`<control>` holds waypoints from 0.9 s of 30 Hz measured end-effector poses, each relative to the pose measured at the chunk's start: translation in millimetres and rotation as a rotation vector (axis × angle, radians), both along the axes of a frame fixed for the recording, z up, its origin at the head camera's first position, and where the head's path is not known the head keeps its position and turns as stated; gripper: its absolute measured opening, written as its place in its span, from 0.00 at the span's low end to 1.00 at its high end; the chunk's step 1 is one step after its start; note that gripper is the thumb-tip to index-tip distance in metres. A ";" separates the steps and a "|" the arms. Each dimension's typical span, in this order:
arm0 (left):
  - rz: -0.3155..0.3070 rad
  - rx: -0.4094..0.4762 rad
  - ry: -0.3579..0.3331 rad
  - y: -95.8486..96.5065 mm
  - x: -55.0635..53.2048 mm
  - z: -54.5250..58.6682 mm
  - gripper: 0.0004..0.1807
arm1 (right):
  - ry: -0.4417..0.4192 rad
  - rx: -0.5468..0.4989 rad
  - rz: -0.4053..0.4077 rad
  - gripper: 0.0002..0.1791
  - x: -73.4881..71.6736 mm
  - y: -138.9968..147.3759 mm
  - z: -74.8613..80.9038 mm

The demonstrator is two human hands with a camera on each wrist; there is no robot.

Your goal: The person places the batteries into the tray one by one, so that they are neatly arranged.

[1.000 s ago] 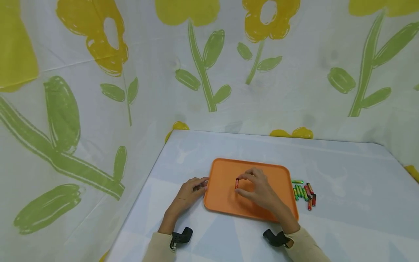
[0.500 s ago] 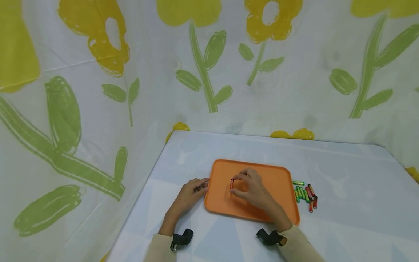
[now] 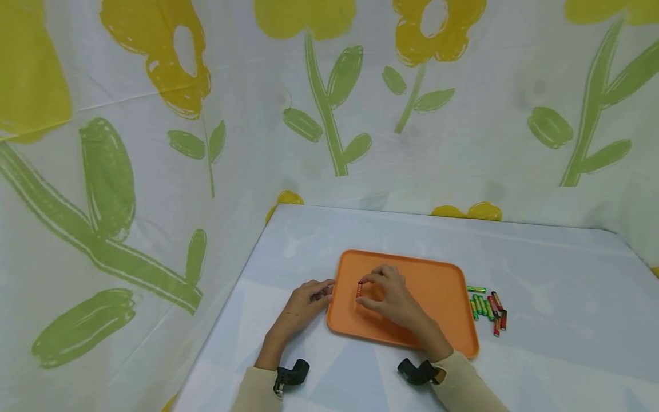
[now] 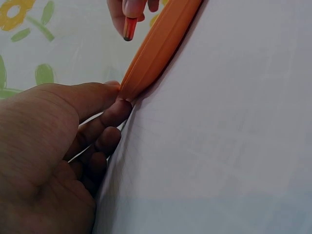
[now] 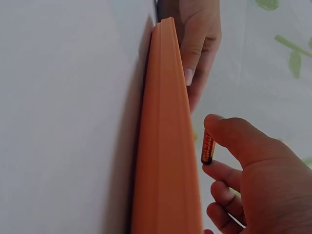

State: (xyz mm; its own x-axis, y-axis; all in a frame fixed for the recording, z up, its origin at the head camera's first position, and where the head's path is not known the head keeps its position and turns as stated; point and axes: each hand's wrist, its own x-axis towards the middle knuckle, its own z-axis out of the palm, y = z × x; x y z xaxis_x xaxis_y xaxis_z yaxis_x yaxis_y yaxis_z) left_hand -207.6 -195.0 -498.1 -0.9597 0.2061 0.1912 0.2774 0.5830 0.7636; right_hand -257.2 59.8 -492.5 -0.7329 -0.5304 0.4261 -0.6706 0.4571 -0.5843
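My right hand [image 3: 389,296] pinches a small red battery [image 3: 359,289] by its two ends, between thumb and forefinger. It holds the battery over the left part of an orange tray [image 3: 427,292]. In the right wrist view the battery [image 5: 208,147] shows printed lettering and a dark end, just beyond the tray's side wall [image 5: 165,131]. At the tray's left edge, my left hand [image 3: 302,306] grips the rim. The left wrist view has its thumb [image 4: 100,95] on the rim and the forefinger right below; the other fingers curl loosely beneath.
To the right of the tray, on the pale table [image 3: 561,286], lie several green batteries [image 3: 480,305] and several red batteries [image 3: 496,303] close together. One green battery [image 3: 476,289] lies crosswise behind them. A flower-printed cloth [image 3: 231,143] hangs around the table.
My right hand has moved left across the tray, carrying the red battery along. My left hand stays at the tray's left edge. The head view has shifted slightly.
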 end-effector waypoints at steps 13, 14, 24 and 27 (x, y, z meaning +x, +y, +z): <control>-0.010 0.010 -0.036 0.1 2.1 4.6 0.21 | -0.019 0.002 0.008 0.19 -5.3 -17.2 -8.2; -0.010 0.010 -0.037 0.0 1.9 4.5 0.21 | -0.016 0.000 0.010 0.19 -5.7 -18.4 -9.2; -0.001 0.002 -0.059 -0.4 1.4 4.0 0.22 | -0.029 0.019 0.012 0.19 -7.6 -31.1 -12.4; -0.004 0.000 -0.051 0.1 1.6 5.5 0.21 | -0.028 0.034 0.006 0.18 -8.6 -34.9 -12.7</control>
